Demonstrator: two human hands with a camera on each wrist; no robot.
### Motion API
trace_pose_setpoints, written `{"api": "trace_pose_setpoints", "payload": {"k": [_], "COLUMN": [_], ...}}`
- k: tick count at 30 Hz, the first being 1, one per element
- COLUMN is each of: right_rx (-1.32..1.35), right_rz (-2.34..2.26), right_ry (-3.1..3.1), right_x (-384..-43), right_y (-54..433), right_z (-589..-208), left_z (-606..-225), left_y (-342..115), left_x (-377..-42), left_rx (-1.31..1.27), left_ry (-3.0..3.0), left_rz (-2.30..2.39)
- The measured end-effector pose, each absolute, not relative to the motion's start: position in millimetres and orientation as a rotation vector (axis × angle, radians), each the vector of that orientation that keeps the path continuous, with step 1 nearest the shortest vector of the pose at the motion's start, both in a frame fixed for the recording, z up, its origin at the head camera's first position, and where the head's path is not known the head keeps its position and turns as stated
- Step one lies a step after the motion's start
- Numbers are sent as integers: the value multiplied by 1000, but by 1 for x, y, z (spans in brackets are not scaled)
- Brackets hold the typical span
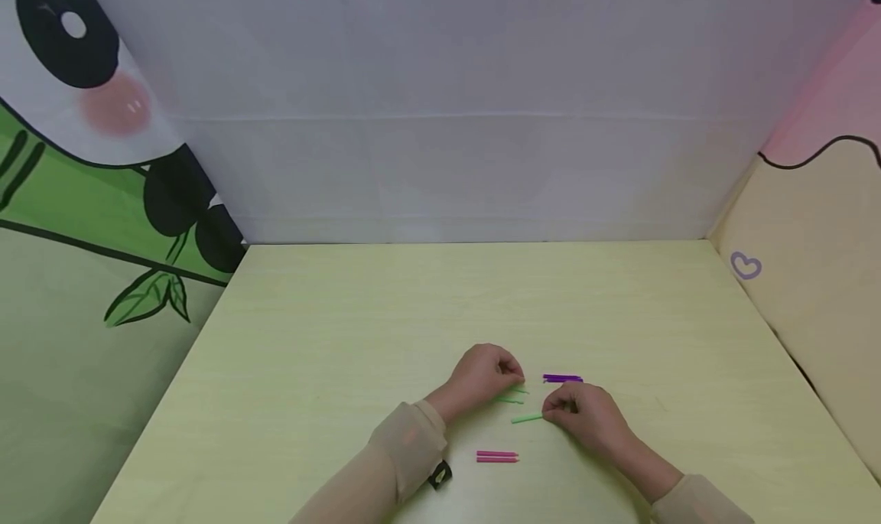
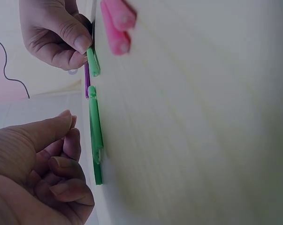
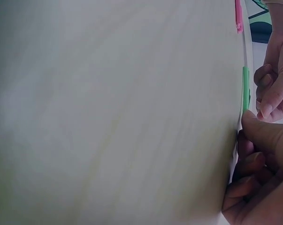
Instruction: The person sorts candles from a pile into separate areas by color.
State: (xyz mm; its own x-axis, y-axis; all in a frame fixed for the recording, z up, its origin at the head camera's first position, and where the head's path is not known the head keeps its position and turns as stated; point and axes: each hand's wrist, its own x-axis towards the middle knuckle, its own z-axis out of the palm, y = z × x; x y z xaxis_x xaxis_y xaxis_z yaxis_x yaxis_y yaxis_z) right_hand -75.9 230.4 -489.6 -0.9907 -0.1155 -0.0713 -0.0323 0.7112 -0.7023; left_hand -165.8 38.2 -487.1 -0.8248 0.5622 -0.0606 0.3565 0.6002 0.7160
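My right hand (image 1: 585, 417) pinches one end of a thin green stick (image 1: 527, 418) between thumb and forefinger; its other end points left, low over the table. Behind it lie other green sticks (image 1: 511, 401), partly hidden by my left hand (image 1: 482, 371). That hand hovers just above them, thumb tip against forefinger and the other fingers curled. In the left wrist view nothing shows in its pinch, and the green sticks (image 2: 96, 126) lie apart from its fingertips. Beyond my right hand is a group of purple sticks (image 1: 562, 378). Two pink sticks (image 1: 497, 457) lie side by side nearer me.
The pale wooden table (image 1: 344, 317) meets a white cloth wall (image 1: 440, 172) at the back. Printed panels flank it, a green one (image 1: 82, 371) left and a cream one (image 1: 812, 279) right. A black wrist strap piece (image 1: 440, 475) shows under the left sleeve.
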Motion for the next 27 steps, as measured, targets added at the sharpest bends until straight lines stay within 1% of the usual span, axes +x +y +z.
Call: {"api": "trace_pose_setpoints", "payload": {"k": [11, 27], "right_rx": [-41, 5], "right_rz": [-1171, -1224], "right_ry": [2786, 2804], "right_x": [-77, -76], "right_y": [231, 232], "right_z": [-491, -492], "left_z": [-490, -489], "left_y": [30, 20], "left_x": [-167, -165], "left_rx": [767, 752], "left_ry": [2544, 2534], "left_rz": [1041, 1049]}}
